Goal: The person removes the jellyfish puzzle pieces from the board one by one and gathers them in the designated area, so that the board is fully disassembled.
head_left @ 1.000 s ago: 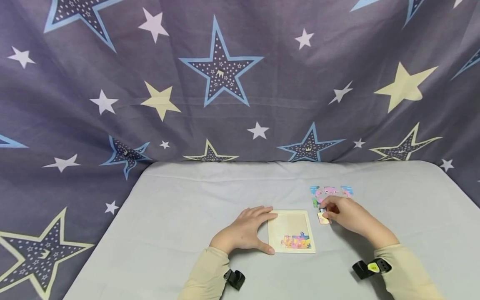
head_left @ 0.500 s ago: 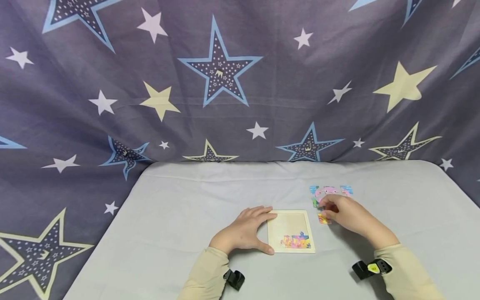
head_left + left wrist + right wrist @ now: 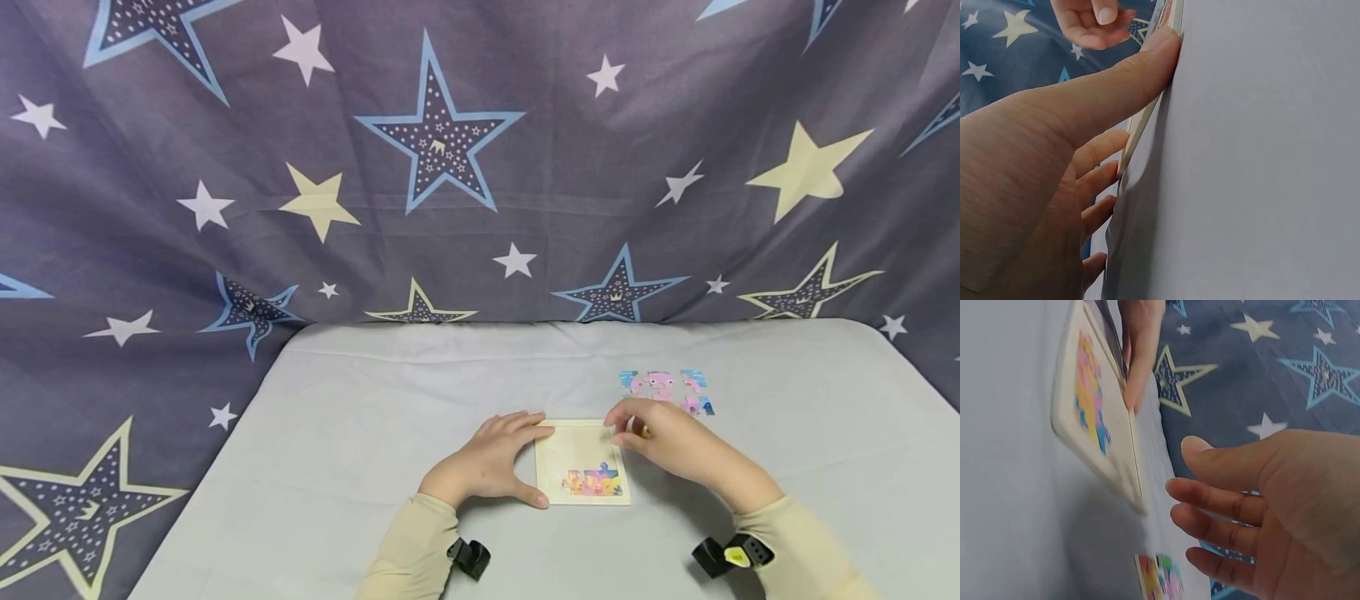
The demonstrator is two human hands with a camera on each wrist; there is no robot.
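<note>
A square pale wooden puzzle tray (image 3: 573, 446) lies on the cloth, with several joined pink, yellow and blue puzzle pieces (image 3: 595, 482) in its lower right part. My left hand (image 3: 491, 462) holds the tray by its left side, thumb at the near corner and fingers along the far edge. Over the tray's upper right corner hovers my right hand (image 3: 671, 433). Its thumb and bent fingers stand apart in the right wrist view, with nothing seen between them. Loose puzzle pieces (image 3: 1159, 575) lie below that hand, partly hidden by it in the head view.
Behind the right hand lie several more loose pieces with a pink cartoon figure (image 3: 660, 382). A pale grey cloth (image 3: 360, 417) covers the table. At its back hangs a dark curtain (image 3: 480, 225) with stars. A black wrist camera (image 3: 470, 560) sits on the left sleeve.
My right hand has moved left from the loose pieces to the tray's upper right corner, uncovering pieces at the back right. The left hand and tray have stayed in place.
</note>
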